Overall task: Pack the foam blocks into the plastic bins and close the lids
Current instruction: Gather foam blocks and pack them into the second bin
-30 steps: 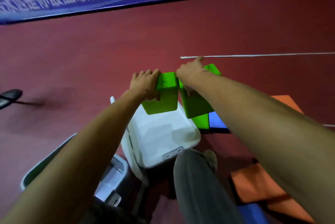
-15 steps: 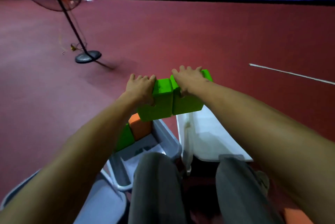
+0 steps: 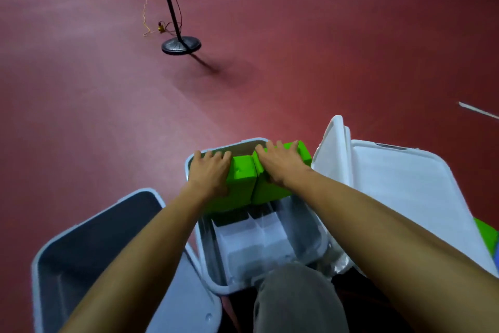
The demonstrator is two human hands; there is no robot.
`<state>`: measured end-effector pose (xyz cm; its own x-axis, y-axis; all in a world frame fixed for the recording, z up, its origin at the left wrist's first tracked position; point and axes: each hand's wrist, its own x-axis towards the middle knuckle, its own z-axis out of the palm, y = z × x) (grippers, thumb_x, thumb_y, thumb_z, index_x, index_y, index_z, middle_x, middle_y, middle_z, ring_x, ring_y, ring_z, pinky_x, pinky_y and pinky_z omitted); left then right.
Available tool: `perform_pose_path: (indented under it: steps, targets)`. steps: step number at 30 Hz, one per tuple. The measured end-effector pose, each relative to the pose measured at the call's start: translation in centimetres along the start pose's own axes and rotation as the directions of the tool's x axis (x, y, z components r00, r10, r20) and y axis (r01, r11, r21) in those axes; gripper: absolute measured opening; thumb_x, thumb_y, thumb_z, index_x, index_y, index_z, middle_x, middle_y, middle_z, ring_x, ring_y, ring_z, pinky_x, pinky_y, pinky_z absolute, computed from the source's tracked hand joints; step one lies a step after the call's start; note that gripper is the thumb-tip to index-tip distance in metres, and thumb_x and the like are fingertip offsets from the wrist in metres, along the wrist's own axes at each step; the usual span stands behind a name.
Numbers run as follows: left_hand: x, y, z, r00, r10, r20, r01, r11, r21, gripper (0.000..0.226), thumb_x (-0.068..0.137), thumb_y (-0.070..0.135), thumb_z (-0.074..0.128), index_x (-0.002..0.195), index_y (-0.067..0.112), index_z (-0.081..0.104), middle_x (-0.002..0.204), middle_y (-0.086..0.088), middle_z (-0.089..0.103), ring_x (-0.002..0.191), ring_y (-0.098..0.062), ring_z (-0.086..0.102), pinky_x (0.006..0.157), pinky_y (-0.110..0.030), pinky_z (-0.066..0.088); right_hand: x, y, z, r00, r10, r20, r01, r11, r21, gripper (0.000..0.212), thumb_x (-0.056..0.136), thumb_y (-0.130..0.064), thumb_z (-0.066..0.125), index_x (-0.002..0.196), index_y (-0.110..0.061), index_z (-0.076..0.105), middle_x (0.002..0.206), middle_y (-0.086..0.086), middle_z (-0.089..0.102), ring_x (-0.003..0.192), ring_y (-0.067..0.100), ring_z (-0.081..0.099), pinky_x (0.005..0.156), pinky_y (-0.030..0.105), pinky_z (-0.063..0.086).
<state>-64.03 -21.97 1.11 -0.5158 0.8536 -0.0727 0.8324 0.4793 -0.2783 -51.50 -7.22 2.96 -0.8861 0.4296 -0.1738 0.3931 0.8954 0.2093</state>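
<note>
Two bright green foam blocks sit side by side at the far end of an open clear plastic bin [image 3: 305,238]. My left hand [image 3: 209,172] lies on the left green block [image 3: 239,184], fingers over its far edge. My right hand [image 3: 280,164] presses on the right green block [image 3: 272,189]. Both blocks are partly inside the bin, their tops at about rim height. The near half of the bin shows its bare bottom. The bin's white lid [image 3: 332,149] stands open at its right side.
A second open bin [image 3: 89,246] stands to the left. A white closed lid [image 3: 405,197] of another bin lies right, with a green block [image 3: 486,235] past it. A fan stand base [image 3: 181,45] and cable are on the red floor ahead. My knee [image 3: 297,303] is below.
Both hands carried the two green blocks from the right, over the white lid, leftward and down into the clear bin. The view swung left and downward.
</note>
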Motion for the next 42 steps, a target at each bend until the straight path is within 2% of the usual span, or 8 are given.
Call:
perform_pose_path:
  steps: [8,18,23,27,31,34,37,42]
  targets:
    - [3.2,0.3,9.6,0.996,-0.045,0.077,0.050,0.997,-0.067,0.098,0.065,0.060,0.078,0.143,0.024,0.032,0.132,0.000,0.055,0.120,-0.028,0.052,0.097,-0.043,0.039,6.9,-1.8,7.9,0.995,-0.084,0.049,0.084,0.996,0.006,0.060,0.093,-0.015,0.059,0.146,-0.013,0.031,0.142,0.016,0.041,0.133,0.041,0.038,0.099,0.073,0.033]
    - [8.6,-0.7,17.5,0.976,-0.162,0.148,0.173,0.983,-0.063,0.101,0.060,0.067,0.079,0.143,0.034,0.032,0.134,-0.004,0.048,0.120,-0.030,0.047,0.091,-0.041,0.041,14.4,-3.2,14.9,0.991,-0.120,0.052,0.114,0.988,0.105,0.064,0.091,-0.025,0.065,0.145,-0.014,0.032,0.137,0.014,0.043,0.130,0.037,0.039,0.100,0.072,0.032]
    - [10.9,-1.5,20.7,0.954,-0.214,0.212,0.227,0.973,-0.039,0.104,0.061,0.072,0.076,0.147,0.039,0.027,0.155,-0.012,0.029,0.135,-0.044,0.032,0.107,-0.050,0.032,17.2,-4.0,19.1,0.995,-0.104,0.004,0.101,0.975,0.200,0.064,0.092,-0.014,0.062,0.148,-0.016,0.031,0.139,0.014,0.041,0.138,0.037,0.031,0.108,0.074,0.021]
    - [11.3,-1.5,23.0,0.945,-0.225,0.239,0.251,0.964,-0.086,0.105,0.070,0.073,0.071,0.153,0.040,0.015,0.164,-0.017,0.011,0.148,-0.047,0.013,0.118,-0.056,0.019,18.3,-4.2,22.3,0.992,-0.117,0.051,0.101,0.964,0.244,0.091,0.089,-0.027,0.071,0.158,-0.022,0.012,0.162,0.020,0.012,0.152,0.040,0.004,0.116,0.067,0.009]
    - [11.0,-1.1,25.4,0.962,-0.206,0.181,0.232,0.964,-0.131,0.112,0.079,0.073,0.062,0.155,0.041,-0.015,0.165,-0.021,0.004,0.151,-0.042,0.008,0.120,-0.054,0.017,18.1,-3.8,25.8,0.996,-0.085,0.016,0.079,0.970,0.230,0.124,0.079,-0.051,0.077,0.159,-0.028,-0.014,0.163,0.025,-0.017,0.150,0.046,-0.012,0.121,0.057,0.005]
    - [10.8,-1.3,26.5,0.969,-0.204,0.136,0.226,0.959,-0.169,0.114,0.080,0.069,0.064,0.156,0.038,-0.015,0.164,-0.023,0.005,0.152,-0.040,0.008,0.121,-0.053,0.016,18.4,-3.9,26.7,0.994,-0.062,-0.091,0.082,0.968,0.237,0.122,0.075,-0.045,0.081,0.161,-0.026,-0.003,0.165,0.024,-0.002,0.152,0.044,-0.001,0.122,0.054,0.010]
    - [10.5,-0.7,26.8,0.967,-0.216,0.136,0.238,0.956,-0.174,0.114,0.081,0.065,0.065,0.156,0.034,-0.016,0.163,-0.028,0.001,0.152,-0.041,0.004,0.122,-0.054,0.014,19.2,-3.2,25.8,0.993,-0.038,-0.113,0.059,0.981,0.185,0.128,0.063,-0.057,0.086,0.160,-0.016,0.013,0.157,0.016,0.026,0.146,0.039,0.023,0.114,0.049,0.029]
    - [10.9,0.7,27.3,0.943,-0.297,0.149,0.315,0.942,-0.113,0.119,0.081,0.066,0.064,0.154,0.032,-0.023,0.162,-0.030,-0.004,0.152,-0.042,0.001,0.122,-0.053,0.012,20.0,-2.2,24.9,0.980,-0.151,-0.126,0.157,0.987,0.037,0.128,0.062,-0.068,0.079,0.157,-0.006,0.020,0.140,0.018,0.043,0.123,0.036,0.042,0.100,0.046,0.036]
